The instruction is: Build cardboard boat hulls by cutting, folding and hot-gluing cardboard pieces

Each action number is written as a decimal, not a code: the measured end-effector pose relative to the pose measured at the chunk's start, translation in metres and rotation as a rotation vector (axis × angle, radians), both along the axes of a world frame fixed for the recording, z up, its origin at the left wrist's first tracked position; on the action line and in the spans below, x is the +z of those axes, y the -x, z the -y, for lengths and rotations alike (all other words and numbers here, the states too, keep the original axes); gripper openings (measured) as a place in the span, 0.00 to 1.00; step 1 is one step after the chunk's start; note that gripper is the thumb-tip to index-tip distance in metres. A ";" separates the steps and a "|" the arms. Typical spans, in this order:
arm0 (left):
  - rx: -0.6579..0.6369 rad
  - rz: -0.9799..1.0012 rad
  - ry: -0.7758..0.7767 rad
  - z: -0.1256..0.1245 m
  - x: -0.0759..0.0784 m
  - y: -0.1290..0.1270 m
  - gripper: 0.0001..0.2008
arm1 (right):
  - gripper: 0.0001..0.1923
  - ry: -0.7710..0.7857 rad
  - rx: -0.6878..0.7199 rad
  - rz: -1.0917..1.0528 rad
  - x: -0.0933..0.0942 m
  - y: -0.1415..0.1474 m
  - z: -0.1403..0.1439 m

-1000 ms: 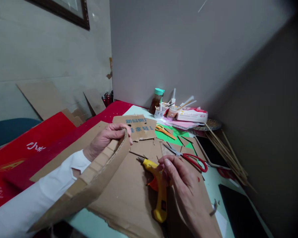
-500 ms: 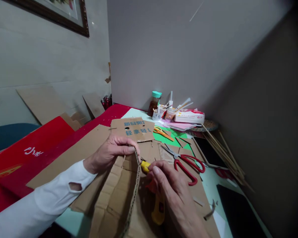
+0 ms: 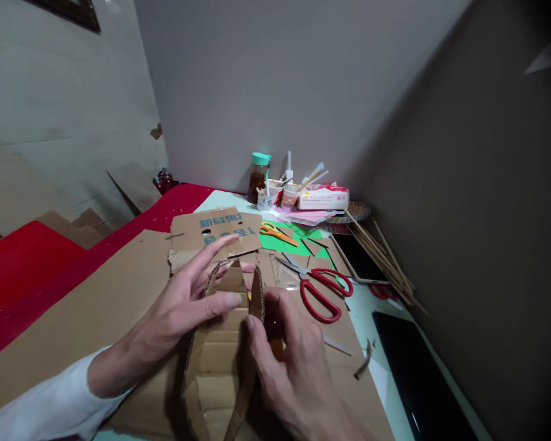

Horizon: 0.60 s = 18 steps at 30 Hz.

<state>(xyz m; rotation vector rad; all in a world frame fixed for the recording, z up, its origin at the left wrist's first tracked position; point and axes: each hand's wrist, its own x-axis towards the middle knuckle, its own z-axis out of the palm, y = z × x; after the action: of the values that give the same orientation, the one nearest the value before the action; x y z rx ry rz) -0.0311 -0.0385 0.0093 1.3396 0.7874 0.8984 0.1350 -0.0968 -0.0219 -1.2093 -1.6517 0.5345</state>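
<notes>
Cardboard strip (image 3: 220,361) is pinned flat by the left hand (image 3: 183,309), fingers spread. The right hand (image 3: 289,361) pinches its raised side wall upright; red scissors (image 3: 319,291) lie nearby.

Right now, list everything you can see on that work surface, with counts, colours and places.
folded cardboard piece: one, brown, near centre, between both hands
printed cardboard panel: one, brown with blue print, behind the hands
large cardboard sheets: count unclear, brown, under the work
red scissors: one pair, right of the hands
orange scissors: one pair, on green paper
jar: one, brown with teal lid, far edge
small cups: about two, holding sticks, beside the jar
tissue pack: one, white and red, far edge
wooden sticks: a bundle, tan, far right
red cloth: one, left
left hand: fingers spread on the folded piece
right hand: pinching its upright edge
</notes>
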 end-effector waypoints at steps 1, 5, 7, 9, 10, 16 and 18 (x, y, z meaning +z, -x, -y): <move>-0.020 -0.002 0.053 0.002 -0.002 -0.001 0.33 | 0.10 -0.041 -0.024 -0.001 -0.001 0.000 -0.001; 0.020 -0.007 0.211 0.007 -0.013 -0.006 0.22 | 0.15 -0.245 -0.084 0.073 -0.005 0.000 -0.002; 0.067 0.000 0.253 0.008 -0.018 -0.008 0.20 | 0.18 -0.342 -0.088 0.136 -0.007 -0.001 -0.001; 0.104 0.001 0.267 0.008 -0.018 -0.010 0.19 | 0.20 -0.419 -0.063 0.192 -0.007 -0.002 0.000; 0.125 0.014 0.277 0.009 -0.017 -0.010 0.18 | 0.21 -0.455 -0.049 0.220 -0.006 -0.002 0.000; 0.140 0.122 0.461 0.015 -0.014 -0.006 0.21 | 0.19 -0.595 -0.095 0.387 -0.003 0.001 0.002; 0.110 0.157 0.460 0.018 -0.018 -0.002 0.23 | 0.18 -0.623 -0.138 0.435 -0.005 0.004 0.001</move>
<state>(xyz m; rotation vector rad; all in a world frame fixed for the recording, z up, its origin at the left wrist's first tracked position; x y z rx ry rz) -0.0287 -0.0562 -0.0086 0.8201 0.8865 0.8335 0.1308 -0.0982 -0.0265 -0.9891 -1.8756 -0.3463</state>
